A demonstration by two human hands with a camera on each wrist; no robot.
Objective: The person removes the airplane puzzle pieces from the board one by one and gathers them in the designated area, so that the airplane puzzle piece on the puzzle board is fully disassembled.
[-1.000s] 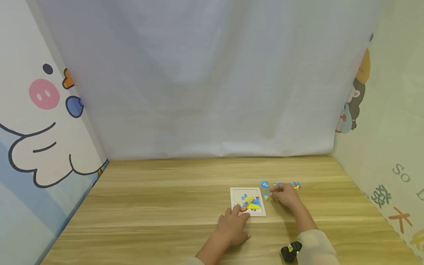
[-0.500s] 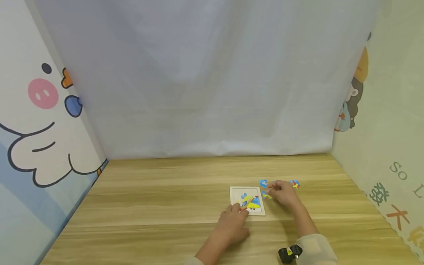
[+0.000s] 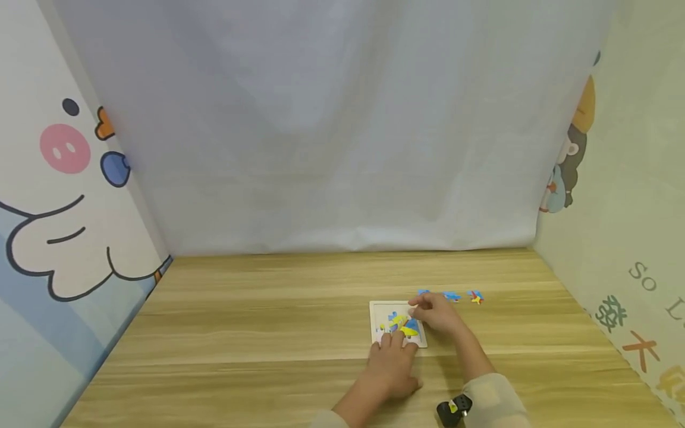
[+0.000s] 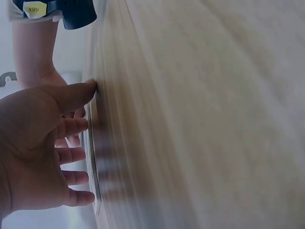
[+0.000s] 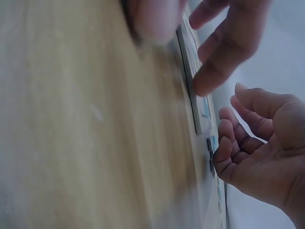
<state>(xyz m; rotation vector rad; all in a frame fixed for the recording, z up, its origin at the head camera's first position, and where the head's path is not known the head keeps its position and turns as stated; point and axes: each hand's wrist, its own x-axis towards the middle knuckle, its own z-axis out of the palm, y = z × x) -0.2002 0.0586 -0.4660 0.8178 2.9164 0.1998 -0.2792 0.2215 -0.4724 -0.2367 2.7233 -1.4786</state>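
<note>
While the left hand (image 3: 392, 365) rested wide, likely steadying the puzzle (image 3: 380, 313), the right hand (image 3: 437, 314) curled narrow, its grip's contents unclear.

At the top, the left hand (image 5: 233, 40) has a fingertip at the board (image 5: 199, 120), seen edge-on. At right, the right hand (image 5: 264, 164) curls its fingers near pieces (image 5: 210, 149) on the tabletop (image 5: 90, 124).
</note>
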